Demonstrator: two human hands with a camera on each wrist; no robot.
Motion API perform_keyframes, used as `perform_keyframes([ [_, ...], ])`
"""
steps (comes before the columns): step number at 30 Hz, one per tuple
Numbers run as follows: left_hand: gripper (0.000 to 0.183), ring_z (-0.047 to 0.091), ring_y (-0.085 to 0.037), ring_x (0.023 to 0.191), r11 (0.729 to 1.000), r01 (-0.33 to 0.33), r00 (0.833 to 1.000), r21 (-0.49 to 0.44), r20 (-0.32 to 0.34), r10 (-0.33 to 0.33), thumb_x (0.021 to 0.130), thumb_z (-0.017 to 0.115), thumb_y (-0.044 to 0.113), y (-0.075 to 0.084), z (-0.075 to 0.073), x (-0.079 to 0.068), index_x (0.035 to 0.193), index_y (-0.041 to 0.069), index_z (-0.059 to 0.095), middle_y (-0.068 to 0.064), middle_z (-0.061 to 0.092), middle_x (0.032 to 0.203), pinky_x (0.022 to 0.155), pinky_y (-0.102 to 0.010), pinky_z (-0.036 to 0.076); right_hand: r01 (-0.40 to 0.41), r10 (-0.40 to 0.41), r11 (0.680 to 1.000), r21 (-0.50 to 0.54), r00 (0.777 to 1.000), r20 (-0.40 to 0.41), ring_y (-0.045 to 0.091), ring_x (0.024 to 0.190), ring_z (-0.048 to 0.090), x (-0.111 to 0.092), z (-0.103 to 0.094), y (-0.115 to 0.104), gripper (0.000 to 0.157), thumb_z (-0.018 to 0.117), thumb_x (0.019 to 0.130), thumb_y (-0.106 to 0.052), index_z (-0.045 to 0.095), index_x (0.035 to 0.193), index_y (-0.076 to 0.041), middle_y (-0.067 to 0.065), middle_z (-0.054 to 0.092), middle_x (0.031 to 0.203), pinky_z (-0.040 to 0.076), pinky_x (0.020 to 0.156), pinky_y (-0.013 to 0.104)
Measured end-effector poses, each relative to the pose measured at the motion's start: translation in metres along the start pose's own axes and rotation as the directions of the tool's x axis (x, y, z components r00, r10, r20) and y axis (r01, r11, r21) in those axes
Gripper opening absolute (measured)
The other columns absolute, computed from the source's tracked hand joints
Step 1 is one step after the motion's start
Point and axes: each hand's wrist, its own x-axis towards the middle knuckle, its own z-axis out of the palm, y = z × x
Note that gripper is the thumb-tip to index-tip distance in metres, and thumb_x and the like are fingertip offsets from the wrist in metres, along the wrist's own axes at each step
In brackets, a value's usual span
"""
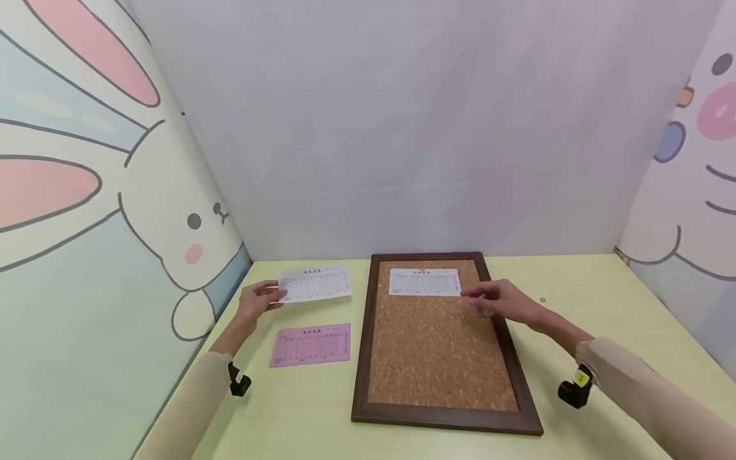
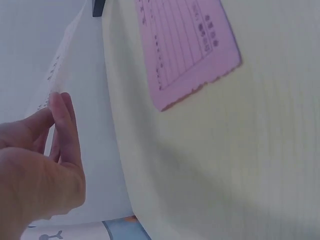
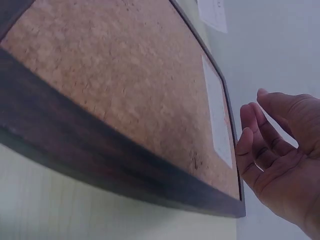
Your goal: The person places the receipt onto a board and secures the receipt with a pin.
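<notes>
My left hand (image 1: 259, 299) pinches a white printed form slip (image 1: 316, 284) by its left edge, lifted above the table. Below it on the table lies a pink form slip (image 1: 312, 345) with a torn edge. A second white slip (image 1: 424, 282) lies near the top of the framed cork board (image 1: 443, 351), with a small orange spot (image 1: 422, 269) at its upper edge. My right hand (image 1: 503, 300) is over the board's right side, fingertips close to that slip's right corner. In the right wrist view its fingers are loosely bent with nothing between them.
The board's dark wooden frame (image 1: 448, 417) stands out from the pale table (image 1: 598, 306). A tiny ring-like object (image 1: 543, 299) lies right of the board. A plain wall (image 1: 402, 160) rises behind the table, with cartoon-painted panels on both sides.
</notes>
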Motion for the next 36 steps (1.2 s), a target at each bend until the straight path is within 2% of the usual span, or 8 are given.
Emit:
perform_keyframes([
  [5, 0.044, 0.073, -0.003, 0.08, 1.0, -0.017, 1.0, -0.025, 0.02, 0.017, 0.098, 0.07, 0.01, 0.013, 0.006, -0.016, 0.137, -0.007, 0.057, 0.011, 0.072, 0.091, 0.087, -0.033, 0.061, 0.063, -0.063, 0.998, 0.007, 0.998, 0.023, 0.026, 0.083, 0.061, 0.014, 0.018, -0.016, 0.037, 0.064, 0.102, -0.02, 0.065, 0.13, 0.005, 0.027, 0.068, 0.113, 0.054, 0.069, 0.032],
  [9, 0.044, 0.073, -0.004, 0.082, 0.997, -0.008, 0.998, -0.071, 0.059, 0.013, 0.097, 0.071, 0.012, 0.02, 0.016, -0.027, 0.135, -0.005, 0.058, 0.009, 0.073, 0.093, 0.084, -0.029, 0.061, 0.106, -0.107, 0.994, 0.022, 0.993, 0.051, 0.021, 0.084, 0.063, 0.026, 0.034, -0.022, 0.036, 0.063, 0.102, -0.019, 0.066, 0.129, 0.004, 0.028, 0.069, 0.115, 0.056, 0.073, 0.033],
  [16, 0.047, 0.072, -0.006, 0.084, 0.994, 0.013, 0.99, -0.109, 0.14, 0.002, 0.096, 0.072, 0.01, 0.026, 0.041, -0.043, 0.136, -0.007, 0.056, 0.007, 0.073, 0.095, 0.081, -0.027, 0.061, 0.05, -0.056, 0.994, 0.102, 0.997, 0.053, 0.023, 0.091, 0.069, 0.037, 0.055, -0.037, 0.04, 0.064, 0.102, -0.023, 0.064, 0.135, 0.0, 0.027, 0.071, 0.115, 0.06, 0.078, 0.038],
  [23, 0.043, 0.072, -0.009, 0.083, 0.995, -0.031, 0.981, -0.094, 0.189, 0.049, 0.094, 0.073, 0.008, 0.026, 0.065, -0.053, 0.133, -0.006, 0.06, 0.004, 0.071, 0.095, 0.079, -0.03, 0.062, -0.001, -0.023, 0.976, 0.216, 0.994, 0.109, 0.035, 0.107, 0.073, 0.053, 0.079, -0.051, 0.067, 0.06, 0.105, -0.027, 0.032, 0.157, 0.002, 0.026, 0.069, 0.127, 0.056, 0.096, 0.053],
  [25, 0.042, 0.072, -0.01, 0.082, 0.995, -0.021, 0.98, -0.102, 0.197, 0.041, 0.093, 0.074, 0.007, 0.023, 0.072, -0.055, 0.131, -0.005, 0.062, 0.003, 0.071, 0.094, 0.077, -0.029, 0.062, -0.024, -0.007, 0.971, 0.237, 0.992, 0.127, 0.037, 0.107, 0.073, 0.055, 0.087, -0.049, 0.071, 0.059, 0.105, -0.028, 0.025, 0.159, 0.003, 0.024, 0.071, 0.124, 0.055, 0.099, 0.053],
  [27, 0.042, 0.072, -0.011, 0.082, 0.995, -0.021, 0.975, -0.097, 0.218, 0.042, 0.093, 0.074, 0.007, 0.02, 0.08, -0.056, 0.131, -0.006, 0.062, 0.002, 0.072, 0.095, 0.074, -0.027, 0.061, -0.037, 0.003, 0.967, 0.251, 0.991, 0.136, 0.036, 0.104, 0.074, 0.054, 0.092, -0.046, 0.069, 0.059, 0.105, -0.028, 0.028, 0.158, 0.005, 0.021, 0.074, 0.119, 0.056, 0.098, 0.05],
  [32, 0.043, 0.073, -0.012, 0.083, 0.995, -0.017, 0.962, -0.095, 0.269, 0.042, 0.091, 0.076, 0.007, 0.013, 0.103, -0.058, 0.13, -0.005, 0.063, -0.001, 0.074, 0.098, 0.073, -0.026, 0.06, -0.075, 0.061, 0.958, 0.278, 0.996, 0.058, 0.021, 0.086, 0.07, 0.046, 0.094, -0.039, 0.059, 0.064, 0.102, -0.022, 0.043, 0.15, 0.005, 0.006, 0.075, 0.095, 0.061, 0.085, 0.041],
  [36, 0.042, 0.073, -0.012, 0.084, 0.994, -0.018, 0.949, -0.108, 0.311, 0.051, 0.091, 0.076, 0.005, 0.01, 0.119, -0.056, 0.129, -0.006, 0.064, -0.002, 0.075, 0.099, 0.075, -0.027, 0.061, -0.091, 0.094, 0.962, 0.258, 0.996, 0.002, 0.016, 0.078, 0.064, 0.037, 0.086, -0.033, 0.061, 0.067, 0.1, -0.016, 0.041, 0.15, 0.008, 0.002, 0.071, 0.084, 0.06, 0.08, 0.034],
])
